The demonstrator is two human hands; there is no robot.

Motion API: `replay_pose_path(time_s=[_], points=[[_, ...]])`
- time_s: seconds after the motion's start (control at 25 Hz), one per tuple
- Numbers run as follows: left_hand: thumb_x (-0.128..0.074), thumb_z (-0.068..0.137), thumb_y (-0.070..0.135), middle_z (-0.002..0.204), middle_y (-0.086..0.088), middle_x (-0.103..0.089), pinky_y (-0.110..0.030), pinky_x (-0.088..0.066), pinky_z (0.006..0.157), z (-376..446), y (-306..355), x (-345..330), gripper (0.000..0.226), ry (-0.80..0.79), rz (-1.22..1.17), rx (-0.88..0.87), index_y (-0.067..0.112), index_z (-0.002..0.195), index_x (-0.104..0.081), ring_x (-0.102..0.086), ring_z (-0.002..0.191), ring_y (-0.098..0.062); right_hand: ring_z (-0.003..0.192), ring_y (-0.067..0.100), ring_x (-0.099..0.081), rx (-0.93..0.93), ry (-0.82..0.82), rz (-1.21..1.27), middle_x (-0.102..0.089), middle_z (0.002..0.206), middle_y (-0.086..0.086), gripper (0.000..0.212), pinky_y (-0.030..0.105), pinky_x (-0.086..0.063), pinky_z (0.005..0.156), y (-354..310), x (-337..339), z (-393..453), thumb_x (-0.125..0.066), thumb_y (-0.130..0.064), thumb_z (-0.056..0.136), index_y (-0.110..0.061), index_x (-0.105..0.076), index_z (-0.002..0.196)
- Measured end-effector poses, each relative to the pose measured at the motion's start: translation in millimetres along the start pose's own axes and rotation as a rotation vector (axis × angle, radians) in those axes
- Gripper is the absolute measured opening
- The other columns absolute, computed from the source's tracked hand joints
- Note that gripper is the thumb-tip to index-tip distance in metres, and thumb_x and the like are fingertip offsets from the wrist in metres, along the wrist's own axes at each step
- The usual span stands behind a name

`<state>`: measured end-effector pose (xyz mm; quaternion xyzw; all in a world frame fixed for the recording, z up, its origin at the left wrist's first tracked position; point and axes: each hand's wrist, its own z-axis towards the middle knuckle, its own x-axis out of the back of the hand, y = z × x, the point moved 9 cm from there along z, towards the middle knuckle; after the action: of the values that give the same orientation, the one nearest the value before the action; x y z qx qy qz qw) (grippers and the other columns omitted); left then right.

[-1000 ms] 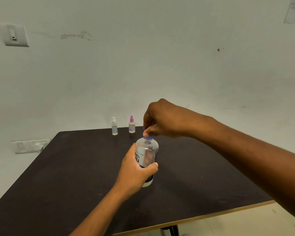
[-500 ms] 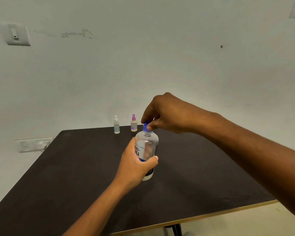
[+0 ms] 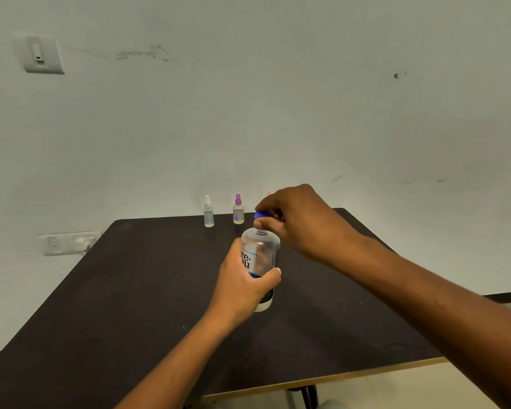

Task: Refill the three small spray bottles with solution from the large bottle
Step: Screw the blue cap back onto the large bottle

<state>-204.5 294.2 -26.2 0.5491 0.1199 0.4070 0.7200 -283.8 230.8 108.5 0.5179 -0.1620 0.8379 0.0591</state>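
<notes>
The large bottle [image 3: 260, 261] is gripped upright above the table [image 3: 130, 290] by the left hand [image 3: 242, 286]. The blue cap [image 3: 260, 214], pinched by the right hand [image 3: 300, 219], is now lifted clear of the neck, where it was seated earlier. Spray bottles are stood behind: white-topped [image 3: 208, 212], purple-topped [image 3: 238, 210].

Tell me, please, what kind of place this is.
Probably a plain indoor room: a bare pale wall with a light switch and a socket, and one dark table.

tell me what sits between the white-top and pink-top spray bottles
In the head view the purple-top bottle stands between the white-top bottle and the pink-top bottle, which is mostly hidden behind the right hand.
</notes>
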Motion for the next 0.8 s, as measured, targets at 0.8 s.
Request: replay_pose_path(time_s=[0.8], points=[[-0.055,0.087,0.022,0.139,0.016,-0.051,-0.035,-0.043,0.115,35.4,3.8,-69.0,0.067,-0.366,-0.028,-0.029,0.039,0.146,-0.031,-0.051,0.132,-0.005,0.109,0.008,-0.066,-0.125,0.23,0.346,-0.062,0.13,-0.014,0.079,0.034,-0.06,0.093,102.1,-22.3,-39.3,-0.075,-0.043,0.087,-0.054,-0.026,0.148]])
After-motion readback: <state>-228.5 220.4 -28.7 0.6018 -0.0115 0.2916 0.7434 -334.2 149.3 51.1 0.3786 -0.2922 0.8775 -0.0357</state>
